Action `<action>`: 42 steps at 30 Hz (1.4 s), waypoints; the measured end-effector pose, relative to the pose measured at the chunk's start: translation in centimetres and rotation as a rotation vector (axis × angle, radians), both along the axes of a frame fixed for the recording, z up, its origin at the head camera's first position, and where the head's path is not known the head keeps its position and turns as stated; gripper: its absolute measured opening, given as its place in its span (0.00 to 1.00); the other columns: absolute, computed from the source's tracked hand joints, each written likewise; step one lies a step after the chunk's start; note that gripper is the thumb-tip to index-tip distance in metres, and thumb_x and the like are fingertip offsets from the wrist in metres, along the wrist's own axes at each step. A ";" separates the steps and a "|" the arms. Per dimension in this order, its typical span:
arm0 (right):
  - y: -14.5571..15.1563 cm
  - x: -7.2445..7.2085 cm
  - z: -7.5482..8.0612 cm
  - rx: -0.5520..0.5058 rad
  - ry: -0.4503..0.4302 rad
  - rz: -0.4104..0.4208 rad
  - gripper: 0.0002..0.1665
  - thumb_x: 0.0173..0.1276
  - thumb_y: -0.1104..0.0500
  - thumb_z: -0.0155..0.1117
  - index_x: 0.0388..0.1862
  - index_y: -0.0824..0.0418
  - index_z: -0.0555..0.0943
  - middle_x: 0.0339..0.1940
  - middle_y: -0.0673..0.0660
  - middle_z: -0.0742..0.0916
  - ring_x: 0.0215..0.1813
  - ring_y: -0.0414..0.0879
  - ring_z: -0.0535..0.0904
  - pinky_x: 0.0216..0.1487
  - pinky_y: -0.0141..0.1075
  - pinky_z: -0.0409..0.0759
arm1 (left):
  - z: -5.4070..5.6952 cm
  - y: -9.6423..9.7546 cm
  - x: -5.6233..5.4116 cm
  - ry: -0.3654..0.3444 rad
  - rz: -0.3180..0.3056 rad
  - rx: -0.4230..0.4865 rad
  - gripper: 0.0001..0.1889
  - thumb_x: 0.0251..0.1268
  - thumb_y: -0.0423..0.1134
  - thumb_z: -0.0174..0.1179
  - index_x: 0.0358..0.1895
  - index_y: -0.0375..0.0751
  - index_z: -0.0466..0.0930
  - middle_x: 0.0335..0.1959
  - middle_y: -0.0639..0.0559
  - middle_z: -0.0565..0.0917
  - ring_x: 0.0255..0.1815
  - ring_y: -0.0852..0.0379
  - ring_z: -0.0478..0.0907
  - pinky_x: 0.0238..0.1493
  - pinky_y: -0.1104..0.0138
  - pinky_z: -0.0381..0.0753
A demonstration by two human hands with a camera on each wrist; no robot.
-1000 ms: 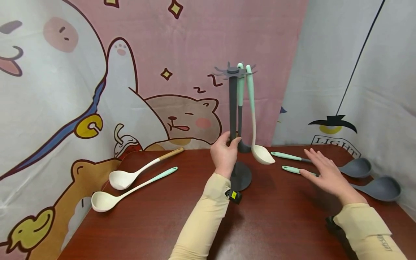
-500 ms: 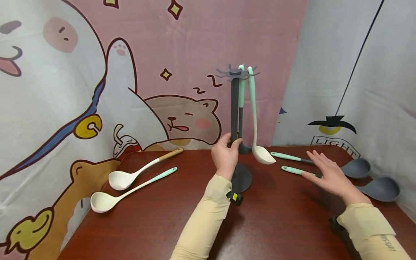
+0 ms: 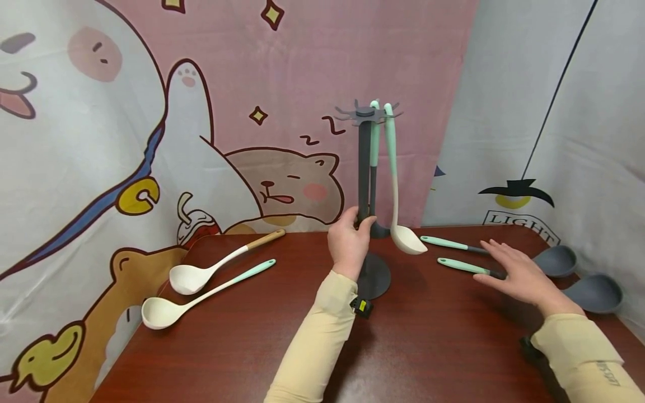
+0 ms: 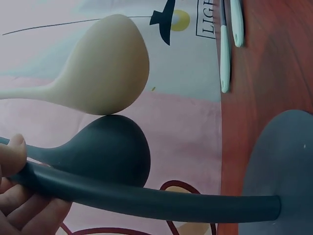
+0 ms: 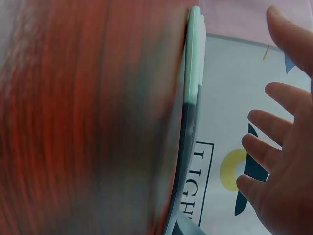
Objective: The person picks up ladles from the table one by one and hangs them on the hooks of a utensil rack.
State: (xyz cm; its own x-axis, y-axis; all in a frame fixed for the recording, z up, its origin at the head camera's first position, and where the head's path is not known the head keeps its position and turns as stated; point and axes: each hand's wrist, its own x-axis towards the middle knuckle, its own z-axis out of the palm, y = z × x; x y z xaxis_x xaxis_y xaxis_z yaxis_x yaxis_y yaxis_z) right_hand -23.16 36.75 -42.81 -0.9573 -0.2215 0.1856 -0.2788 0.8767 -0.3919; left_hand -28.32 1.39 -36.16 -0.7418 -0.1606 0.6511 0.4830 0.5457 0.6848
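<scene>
My left hand point(image 3: 349, 240) grips the post of a dark grey utensil stand point(image 3: 364, 162), thumb and fingers wrapped round it. From the stand's hooked top hang two ladles on its right side: one cream with a mint handle point(image 3: 408, 239), one dark grey with a mint handle point(image 3: 375, 145). Their bowls, cream ladle point(image 4: 112, 63) and grey ladle point(image 4: 112, 152), show large in the left wrist view. My right hand point(image 3: 524, 277), fingers spread and holding nothing, hovers over two grey ladles with mint handles, the nearer point(image 3: 597, 294) and the farther point(image 3: 556, 261), hiding their middles.
At the left of the reddish-brown table point(image 3: 227, 347) lie two more ladles: a white one with a wooden-coloured handle point(image 3: 188, 279) and a cream one with a mint handle point(image 3: 162, 312). Cartoon-printed cloth point(image 3: 302, 61) hangs along the table's back and sides.
Early on, the stand shifted slightly right in my left hand's grip, its hanging ladles moving along. My right hand drifted a little right and down, uncovering more of the near grey ladle's mint handle.
</scene>
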 end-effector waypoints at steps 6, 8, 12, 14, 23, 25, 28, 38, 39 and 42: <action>0.5 -0.1 -0.2 0.055 -0.025 -0.021 0.55 0.61 0.39 0.71 0.75 0.69 0.60 0.69 0.78 0.66 0.68 0.75 0.58 0.60 0.71 0.57 | 0.2 -0.1 0.1 -0.004 0.007 -0.039 0.09 0.59 0.43 0.72 0.38 0.44 0.85 0.30 0.53 0.87 0.29 0.57 0.84 0.33 0.63 0.80; 0.7 -0.2 -0.3 0.073 -0.034 -0.027 0.55 0.60 0.39 0.72 0.74 0.70 0.62 0.68 0.78 0.67 0.66 0.75 0.60 0.59 0.71 0.59 | 0.2 -0.2 0.1 -0.005 0.011 -0.047 0.09 0.60 0.43 0.72 0.38 0.44 0.85 0.30 0.53 0.87 0.29 0.57 0.84 0.33 0.63 0.81; 1.2 -0.3 -0.5 0.090 -0.043 -0.035 0.55 0.58 0.39 0.74 0.72 0.71 0.64 0.67 0.79 0.68 0.65 0.75 0.61 0.58 0.71 0.60 | 0.2 -0.2 0.1 -0.004 0.004 -0.055 0.09 0.60 0.43 0.71 0.38 0.43 0.85 0.29 0.53 0.86 0.27 0.57 0.83 0.31 0.64 0.80; 1.4 -0.3 -0.6 0.099 -0.046 -0.038 0.55 0.57 0.38 0.74 0.71 0.72 0.65 0.66 0.79 0.69 0.65 0.75 0.61 0.58 0.71 0.61 | 0.2 -0.2 0.1 0.000 0.001 -0.062 0.09 0.60 0.43 0.71 0.38 0.43 0.85 0.28 0.52 0.86 0.25 0.57 0.82 0.29 0.64 0.79; 2.0 -0.7 -1.1 0.142 -0.069 -0.047 0.56 0.54 0.37 0.75 0.68 0.73 0.68 0.63 0.79 0.72 0.62 0.74 0.67 0.55 0.70 0.65 | 0.1 -0.3 -0.1 0.032 0.012 -0.094 0.09 0.60 0.43 0.71 0.38 0.43 0.84 0.27 0.52 0.85 0.24 0.57 0.82 0.28 0.64 0.79; 2.1 -0.8 -1.3 0.151 -0.079 -0.044 0.56 0.53 0.37 0.76 0.67 0.73 0.69 0.62 0.79 0.73 0.62 0.75 0.68 0.54 0.69 0.67 | 0.1 -0.3 0.0 0.038 0.011 -0.101 0.10 0.60 0.43 0.71 0.38 0.43 0.84 0.27 0.52 0.85 0.23 0.57 0.81 0.28 0.65 0.78; 2.1 -0.9 -1.3 0.154 -0.105 -0.040 0.54 0.53 0.38 0.77 0.65 0.75 0.71 0.61 0.80 0.73 0.61 0.75 0.69 0.53 0.69 0.68 | 0.0 -0.4 0.0 0.041 0.009 -0.107 0.10 0.60 0.44 0.71 0.38 0.43 0.84 0.26 0.53 0.85 0.22 0.58 0.81 0.27 0.65 0.78; 2.3 -1.9 -1.4 0.158 -0.143 -0.047 0.39 0.54 0.48 0.78 0.55 0.74 0.78 0.50 0.75 0.80 0.53 0.70 0.75 0.50 0.66 0.72 | -0.1 -0.4 -0.1 0.059 0.014 -0.112 0.10 0.60 0.45 0.71 0.39 0.44 0.84 0.26 0.53 0.85 0.22 0.57 0.80 0.26 0.65 0.76; 2.3 -1.9 -1.4 0.163 -0.144 -0.050 0.36 0.54 0.50 0.78 0.54 0.73 0.79 0.49 0.74 0.80 0.52 0.69 0.76 0.49 0.65 0.72 | -0.1 -0.4 -0.2 0.062 0.014 -0.113 0.10 0.60 0.45 0.71 0.39 0.44 0.84 0.25 0.53 0.85 0.21 0.57 0.80 0.26 0.65 0.76; 2.3 -2.0 -1.2 0.187 -0.147 -0.063 0.27 0.55 0.57 0.77 0.49 0.73 0.81 0.44 0.71 0.80 0.48 0.67 0.77 0.47 0.63 0.74 | -0.1 -0.5 -0.2 0.074 0.015 -0.114 0.10 0.60 0.45 0.71 0.39 0.44 0.84 0.25 0.53 0.84 0.21 0.58 0.79 0.25 0.65 0.75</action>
